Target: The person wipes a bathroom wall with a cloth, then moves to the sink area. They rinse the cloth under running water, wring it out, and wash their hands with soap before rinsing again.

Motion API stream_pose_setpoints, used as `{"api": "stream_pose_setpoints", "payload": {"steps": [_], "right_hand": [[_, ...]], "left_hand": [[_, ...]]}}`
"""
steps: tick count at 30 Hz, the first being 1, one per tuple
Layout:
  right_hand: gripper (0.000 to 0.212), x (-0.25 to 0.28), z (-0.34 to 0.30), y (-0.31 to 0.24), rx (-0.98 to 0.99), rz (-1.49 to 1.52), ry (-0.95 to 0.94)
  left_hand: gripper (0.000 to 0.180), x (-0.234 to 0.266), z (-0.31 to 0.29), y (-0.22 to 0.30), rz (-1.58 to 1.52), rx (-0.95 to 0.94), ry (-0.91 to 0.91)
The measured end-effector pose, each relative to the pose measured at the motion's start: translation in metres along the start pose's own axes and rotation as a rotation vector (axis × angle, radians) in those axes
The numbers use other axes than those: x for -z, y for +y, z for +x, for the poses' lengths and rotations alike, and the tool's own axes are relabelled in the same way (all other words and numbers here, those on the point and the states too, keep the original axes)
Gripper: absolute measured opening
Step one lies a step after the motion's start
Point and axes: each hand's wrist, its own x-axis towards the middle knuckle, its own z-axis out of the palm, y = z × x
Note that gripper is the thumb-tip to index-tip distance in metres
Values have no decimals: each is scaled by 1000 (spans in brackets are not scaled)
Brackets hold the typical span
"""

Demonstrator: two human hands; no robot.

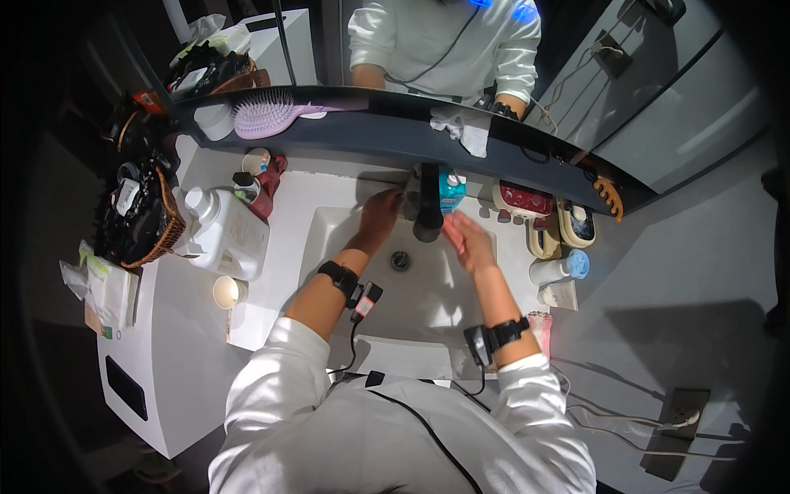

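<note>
Both my hands reach over the white sink basin [325,235], one on each side of the black faucet [429,216]. Left of the faucet, my left hand [381,216] curves toward its back; the fingertips are partly hidden in shadow there. On the other side, my right hand [469,240] has its fingers stretched out toward the lower edge of a teal container [451,189], which stands behind the faucet. Whether they touch it I cannot tell. A dark round drain [400,260] lies in the basin below my hands.
At left stand a white jug [234,235], a small cup [226,291], a wicker basket [171,218] and a phone [126,386]. A purple hairbrush [265,114] lies on the dark shelf. Soap boxes [575,224] and a blue-capped bottle [564,267] line the right rim.
</note>
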Motion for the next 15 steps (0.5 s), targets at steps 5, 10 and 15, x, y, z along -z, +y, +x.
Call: {"api": "stream_pose_setpoints", "payload": {"steps": [5,10,15], "right_hand": [[28,27,-30,38,-95,101,106],[31,12,-46,72,-16,26,143],[38,-19,-61,105,-87,-266,170]], "left_hand": [[30,-6,-21,-1,-1,-25,40],[23,-66,-56,0,-822,622,81],[22,-96,-83,5,-1466,1196,-282]]}}
